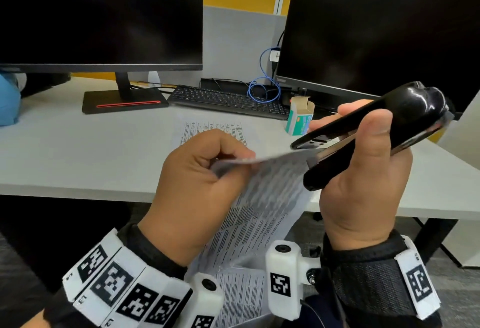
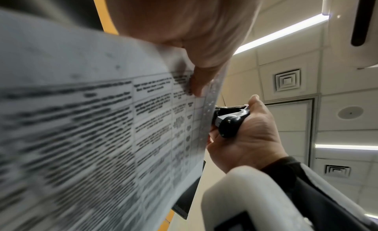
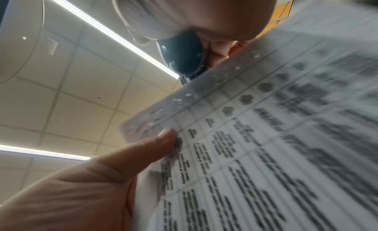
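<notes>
The printed sheets [image 1: 265, 203] hang in the air over the near edge of the tabletop [image 1: 78, 151], between both hands. They are light and floppy and sag below the grip, so I judge the top margin, close to the stapling spot, the best hold. The left hand [image 1: 197, 192] pinches that top edge between its thumb and curled fingers. The right hand [image 1: 363, 190] wraps the black stapler [image 1: 376, 130], whose open mouth meets the paper's corner. The stapler looks rigid, glossy and probably slippery. The tables of text are too blurred to read, as is the label on the green-and-white staple box [image 1: 298, 117].
</notes>
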The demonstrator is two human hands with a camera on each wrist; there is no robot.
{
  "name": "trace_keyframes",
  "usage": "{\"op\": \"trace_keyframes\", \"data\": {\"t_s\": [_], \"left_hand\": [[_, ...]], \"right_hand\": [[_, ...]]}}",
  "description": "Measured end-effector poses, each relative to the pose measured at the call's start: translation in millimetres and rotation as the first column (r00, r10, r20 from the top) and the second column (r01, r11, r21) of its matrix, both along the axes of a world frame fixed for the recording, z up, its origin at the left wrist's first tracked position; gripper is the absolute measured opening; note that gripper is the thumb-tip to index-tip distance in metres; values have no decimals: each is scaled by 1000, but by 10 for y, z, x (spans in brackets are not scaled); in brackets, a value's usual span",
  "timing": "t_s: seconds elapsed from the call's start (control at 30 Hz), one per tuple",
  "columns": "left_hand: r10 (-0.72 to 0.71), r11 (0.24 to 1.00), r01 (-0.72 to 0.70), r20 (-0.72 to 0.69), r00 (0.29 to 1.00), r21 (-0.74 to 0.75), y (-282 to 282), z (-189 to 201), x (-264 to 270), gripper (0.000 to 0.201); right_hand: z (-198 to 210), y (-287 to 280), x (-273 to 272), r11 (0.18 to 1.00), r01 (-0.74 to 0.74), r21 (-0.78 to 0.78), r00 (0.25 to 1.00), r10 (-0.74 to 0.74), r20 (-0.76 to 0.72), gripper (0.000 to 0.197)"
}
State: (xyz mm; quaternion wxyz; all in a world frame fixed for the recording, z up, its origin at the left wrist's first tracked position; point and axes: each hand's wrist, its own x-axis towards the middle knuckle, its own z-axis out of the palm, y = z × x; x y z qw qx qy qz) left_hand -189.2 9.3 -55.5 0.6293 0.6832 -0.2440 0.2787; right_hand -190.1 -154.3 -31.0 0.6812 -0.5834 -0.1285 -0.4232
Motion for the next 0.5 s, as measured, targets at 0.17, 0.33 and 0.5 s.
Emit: {"op": "trace_keyframes", "data": {"t_s": [0.17, 0.33, 0.5], "left_hand": [[-28, 999, 25, -162, 986, -20, -80, 56, -102, 11], [-20, 1000, 19, -194, 981, -7, -145, 97, -161, 13], [-9, 1000, 7, -218, 976, -10, -158, 120, -176, 14]], "right_hand": [[136, 100, -37, 998, -13, -60, 993, 5, -121, 44], [224, 158, -40, 998, -63, -26, 987, 59, -147, 44], [244, 163, -55, 998, -63, -20, 991, 60, -120, 41]]}}
